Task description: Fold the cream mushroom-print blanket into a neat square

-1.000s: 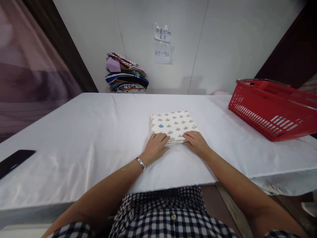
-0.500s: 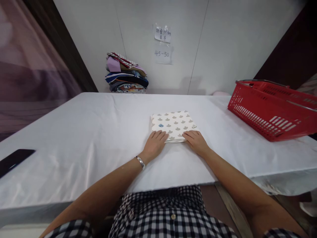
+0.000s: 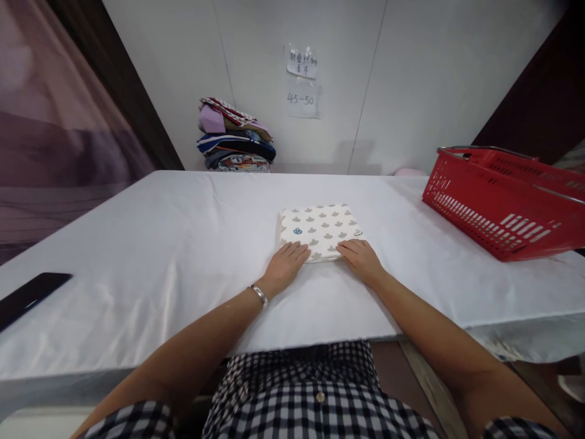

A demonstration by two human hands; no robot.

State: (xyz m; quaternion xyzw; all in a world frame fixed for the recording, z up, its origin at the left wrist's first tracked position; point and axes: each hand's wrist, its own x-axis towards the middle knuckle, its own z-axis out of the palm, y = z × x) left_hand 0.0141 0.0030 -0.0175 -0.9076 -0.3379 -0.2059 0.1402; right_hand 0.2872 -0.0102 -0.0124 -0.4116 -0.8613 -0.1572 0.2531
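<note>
A folded white cloth [image 3: 322,228] with a grey print and a small blue motif lies flat in a neat square on the white-covered table [image 3: 219,231]. Its layers show along the near edge. My left hand [image 3: 287,262] rests on its near left corner, fingers stretched out on top. On the near right corner lies my right hand [image 3: 361,259], its fingers also laid flat on the fabric. Both thumbs are mostly out of sight.
A red plastic basket [image 3: 493,207] with metal handles stands on the table's right side. A black phone [image 3: 31,296] lies at the left edge. Several folded fabrics [image 3: 237,137] are stacked beyond the far edge, by the wall. Paper signs [image 3: 302,82] hang on the wall.
The view has shifted very slightly. Both hands stay at the same corners of the folded cloth, which has not visibly moved.
</note>
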